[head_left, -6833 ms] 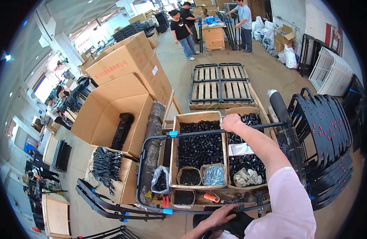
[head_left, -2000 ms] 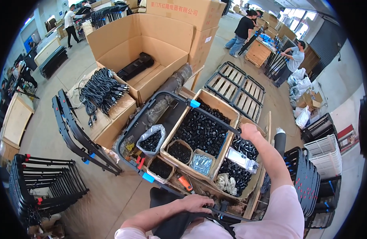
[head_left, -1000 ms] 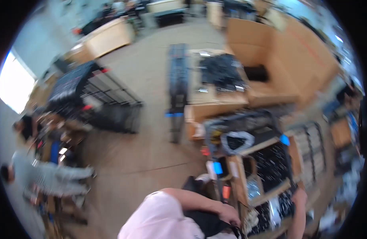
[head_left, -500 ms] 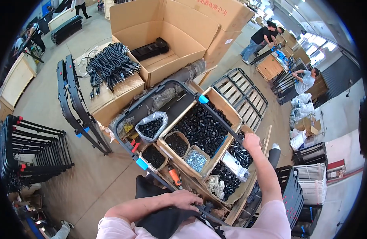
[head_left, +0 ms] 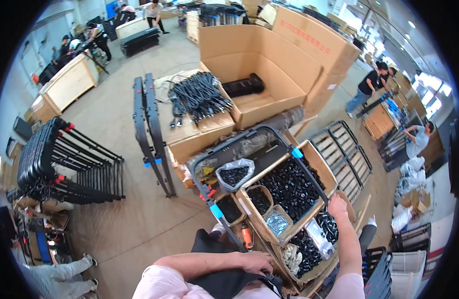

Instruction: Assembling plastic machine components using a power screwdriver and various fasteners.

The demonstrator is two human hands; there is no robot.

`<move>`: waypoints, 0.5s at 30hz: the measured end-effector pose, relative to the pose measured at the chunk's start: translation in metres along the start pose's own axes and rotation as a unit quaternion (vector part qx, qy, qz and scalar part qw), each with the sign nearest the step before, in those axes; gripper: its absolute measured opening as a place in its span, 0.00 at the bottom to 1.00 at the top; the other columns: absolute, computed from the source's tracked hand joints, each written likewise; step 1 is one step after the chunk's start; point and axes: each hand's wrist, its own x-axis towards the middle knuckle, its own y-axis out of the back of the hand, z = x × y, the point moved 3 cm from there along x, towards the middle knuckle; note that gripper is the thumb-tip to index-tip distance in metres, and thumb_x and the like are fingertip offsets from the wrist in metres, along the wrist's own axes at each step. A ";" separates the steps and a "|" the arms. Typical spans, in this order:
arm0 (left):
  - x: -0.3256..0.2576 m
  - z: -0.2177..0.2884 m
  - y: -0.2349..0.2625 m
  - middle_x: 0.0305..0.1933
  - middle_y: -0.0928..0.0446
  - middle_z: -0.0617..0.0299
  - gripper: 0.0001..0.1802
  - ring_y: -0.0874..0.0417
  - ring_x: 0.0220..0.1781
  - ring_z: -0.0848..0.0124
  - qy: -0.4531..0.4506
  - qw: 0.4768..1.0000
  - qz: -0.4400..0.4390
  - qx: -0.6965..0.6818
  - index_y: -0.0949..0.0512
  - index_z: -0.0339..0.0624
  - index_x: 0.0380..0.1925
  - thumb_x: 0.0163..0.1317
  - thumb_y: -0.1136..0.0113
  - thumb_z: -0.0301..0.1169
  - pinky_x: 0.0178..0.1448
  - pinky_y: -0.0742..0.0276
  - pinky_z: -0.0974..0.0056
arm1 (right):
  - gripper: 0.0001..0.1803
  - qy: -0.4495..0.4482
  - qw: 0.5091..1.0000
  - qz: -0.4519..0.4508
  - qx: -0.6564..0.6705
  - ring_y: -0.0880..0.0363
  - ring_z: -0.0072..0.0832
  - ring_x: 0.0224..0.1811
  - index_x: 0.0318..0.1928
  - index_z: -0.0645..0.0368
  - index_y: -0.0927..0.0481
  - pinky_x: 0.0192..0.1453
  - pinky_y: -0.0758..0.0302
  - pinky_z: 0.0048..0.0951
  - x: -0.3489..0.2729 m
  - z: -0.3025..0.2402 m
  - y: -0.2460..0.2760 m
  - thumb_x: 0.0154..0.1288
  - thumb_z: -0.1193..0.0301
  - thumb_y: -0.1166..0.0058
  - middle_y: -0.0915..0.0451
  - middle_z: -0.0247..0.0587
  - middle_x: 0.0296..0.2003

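A black U-shaped tubular frame with blue bands and red clips lies tilted across the parts boxes, its curved end away from me. My right hand is closed round the end of its right leg, above the far right corner of the parts box. My left hand is closed over the near end of the left leg, close to my body; its fingertips are partly hidden. Beneath the frame, a wooden box holds small black plastic parts and a tub of silver screws.
An orange-handled power tool lies beside the box. Cables sit on a carton next to a large open cardboard box. Black frames stand at left, with a stack of more. Other people work farther off.
My view has turned left, so the scene sits farther right in the picture. Both hands stay on the frame, which still lies across the boxes.
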 end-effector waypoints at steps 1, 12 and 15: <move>-0.003 0.006 0.003 0.47 0.18 0.49 0.19 0.17 0.51 0.46 -0.026 0.996 0.035 0.078 0.21 0.47 0.52 0.66 0.36 0.44 0.51 0.22 0.44 | 0.22 -0.010 0.999 -0.018 -0.031 0.13 0.55 0.48 0.56 0.66 0.24 0.55 0.17 0.51 0.004 -0.009 -0.001 0.72 0.62 0.48 0.14 0.56 0.43; 0.011 0.049 -0.021 0.40 0.17 0.45 0.19 0.14 0.46 0.46 0.172 0.974 -0.031 0.146 0.20 0.46 0.51 0.65 0.40 0.44 0.45 0.21 0.43 | 0.23 -0.108 0.988 0.084 0.076 0.12 0.54 0.48 0.56 0.71 0.26 0.53 0.17 0.51 -0.019 0.014 -0.012 0.72 0.62 0.46 0.13 0.60 0.43; -0.004 0.044 -0.030 0.55 0.21 0.46 0.25 0.18 0.57 0.51 0.058 0.967 0.105 0.225 0.26 0.47 0.61 0.63 0.40 0.36 0.51 0.23 0.44 | 0.23 -0.098 0.985 0.127 0.071 0.13 0.54 0.46 0.54 0.67 0.24 0.52 0.17 0.51 -0.058 -0.020 -0.002 0.68 0.62 0.40 0.14 0.59 0.44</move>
